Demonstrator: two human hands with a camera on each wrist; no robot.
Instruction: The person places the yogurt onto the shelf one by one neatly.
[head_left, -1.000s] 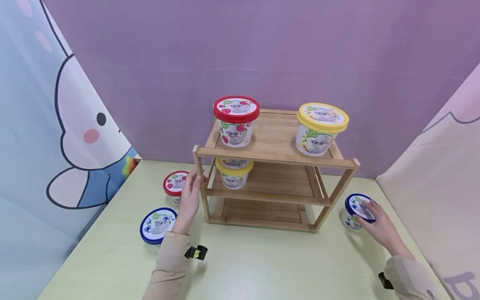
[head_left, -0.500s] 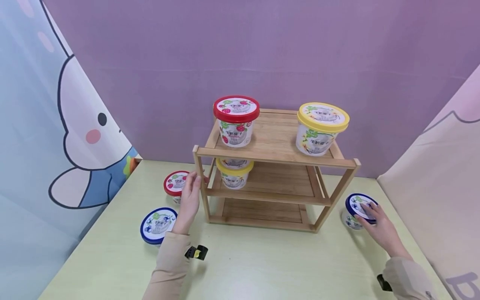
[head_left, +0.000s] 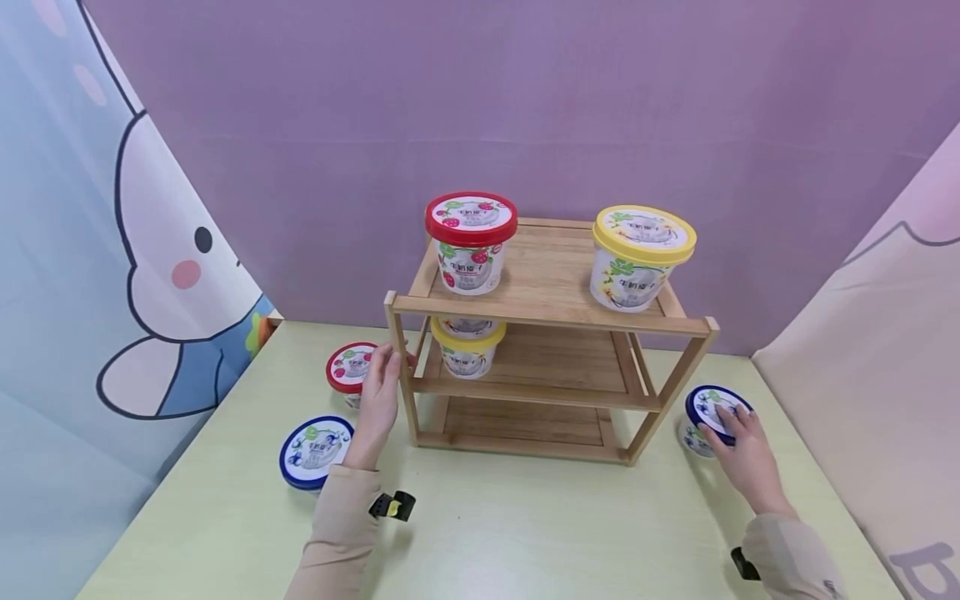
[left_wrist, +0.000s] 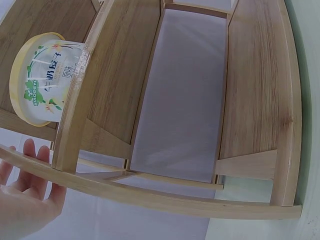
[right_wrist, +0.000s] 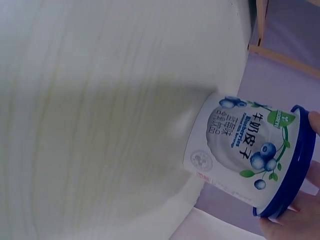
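Observation:
My left hand holds the left front post of a three-tier wooden shelf rack; in the left wrist view its fingers pass behind the post. On the far right, my right hand grips a blue-lidded blueberry tub by its lid from above. This tub has its base close against the table in the right wrist view. A red-lidded strawberry tub and a yellow-lidded tub sit on the top shelf. Another yellow-lidded tub is on the middle shelf, at left.
Left of the rack, a red-lidded tub stands on the pale table, partly behind my left hand. A blue-lidded tub is nearer, beside my left wrist. Purple cloth hangs behind, with printed cloth on the left.
My right hand and the blue-lidded tub have shifted slightly left. The left hand stays on the rack post, and the other tubs are where they were.

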